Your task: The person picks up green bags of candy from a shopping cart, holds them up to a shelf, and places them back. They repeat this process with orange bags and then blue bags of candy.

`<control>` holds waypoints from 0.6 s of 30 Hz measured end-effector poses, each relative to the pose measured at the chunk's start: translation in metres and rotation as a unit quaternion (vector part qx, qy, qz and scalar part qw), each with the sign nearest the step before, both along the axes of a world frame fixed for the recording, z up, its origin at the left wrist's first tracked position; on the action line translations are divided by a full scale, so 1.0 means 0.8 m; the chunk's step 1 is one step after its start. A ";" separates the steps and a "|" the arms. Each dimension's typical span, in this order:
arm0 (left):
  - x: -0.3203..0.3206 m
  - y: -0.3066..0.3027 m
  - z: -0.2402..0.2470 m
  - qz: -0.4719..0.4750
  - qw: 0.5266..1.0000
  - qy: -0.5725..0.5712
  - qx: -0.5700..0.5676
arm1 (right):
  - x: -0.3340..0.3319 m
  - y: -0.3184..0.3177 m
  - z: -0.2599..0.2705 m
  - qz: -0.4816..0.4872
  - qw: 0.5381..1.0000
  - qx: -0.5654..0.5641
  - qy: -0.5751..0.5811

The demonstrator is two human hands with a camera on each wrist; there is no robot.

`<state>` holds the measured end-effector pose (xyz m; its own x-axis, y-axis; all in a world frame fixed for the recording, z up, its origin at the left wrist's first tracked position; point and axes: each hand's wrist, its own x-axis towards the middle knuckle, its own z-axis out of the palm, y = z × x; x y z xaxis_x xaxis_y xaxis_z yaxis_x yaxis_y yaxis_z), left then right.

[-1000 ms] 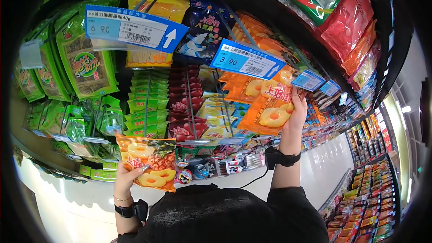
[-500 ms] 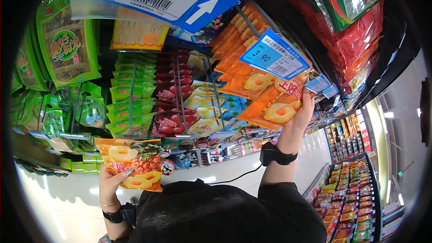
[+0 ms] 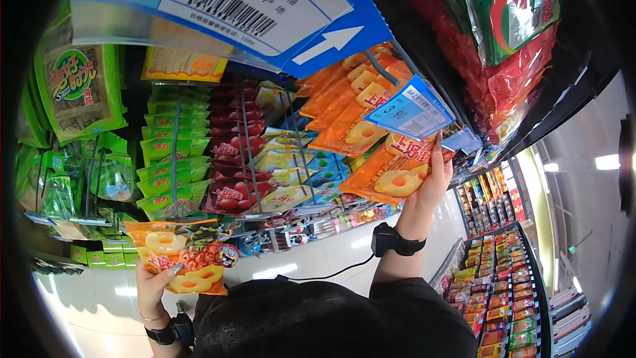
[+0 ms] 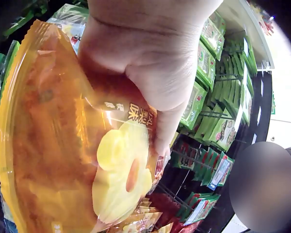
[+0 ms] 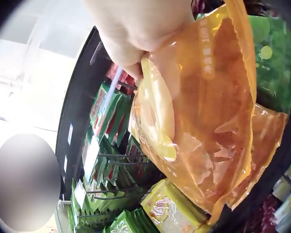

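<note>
Pale glossy floor (image 3: 351, 255) runs through a shop aisle, with tall racks of packaged snacks near and, at the far right, a long display of small colourful packets (image 3: 500, 285). A person's black short-sleeved shirt (image 3: 331, 321) fills the near centre.

Across the top spreads a large blue-and-white price label (image 3: 252, 6) with a barcode and an arrow. Large green bags with round logos (image 3: 79, 93) hang at the left, and glossy red plastic bags (image 3: 503, 73) at the upper right. Between them hang a column of small bright-green packets (image 3: 173, 159), dark red packets (image 3: 238, 152) and a row of orange pineapple-print packets (image 3: 344, 119).

Low at the left, the left hand (image 3: 154, 285) grasps an orange plastic bag printed with pineapple rings (image 3: 182, 258), its thumb over the front. At the right, the right hand (image 3: 434, 182) grips the right edge of a matching orange bag (image 3: 391, 176), just below a smaller blue price tag reading 3.90 (image 3: 411, 109); whether that bag is off its hook cannot be told. Each wrist wears a black band (image 3: 397, 242); a thin bracelet (image 3: 154, 318) circles the left one.
</note>
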<state>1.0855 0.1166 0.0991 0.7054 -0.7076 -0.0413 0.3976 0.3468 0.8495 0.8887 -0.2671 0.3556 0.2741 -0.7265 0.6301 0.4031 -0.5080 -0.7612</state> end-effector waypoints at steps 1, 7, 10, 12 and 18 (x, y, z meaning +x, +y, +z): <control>0.000 -0.001 0.000 -0.001 1.000 0.000 0.000 | 0.007 0.009 0.004 -0.007 1.000 0.017 -0.025; 0.002 -0.002 0.007 -0.021 1.000 -0.003 -0.001 | 0.009 -0.003 -0.002 0.029 0.999 0.039 -0.017; -0.001 -0.003 0.013 0.004 1.000 0.004 -0.009 | 0.025 -0.003 0.000 0.015 0.999 0.048 -0.011; -0.004 -0.003 0.012 0.010 1.000 0.010 -0.016 | 0.044 -0.016 -0.004 -0.066 0.997 0.049 -0.011; -0.010 -0.003 0.021 0.015 1.000 -0.022 0.012 | 0.089 -0.058 -0.011 -0.021 0.999 0.023 -0.040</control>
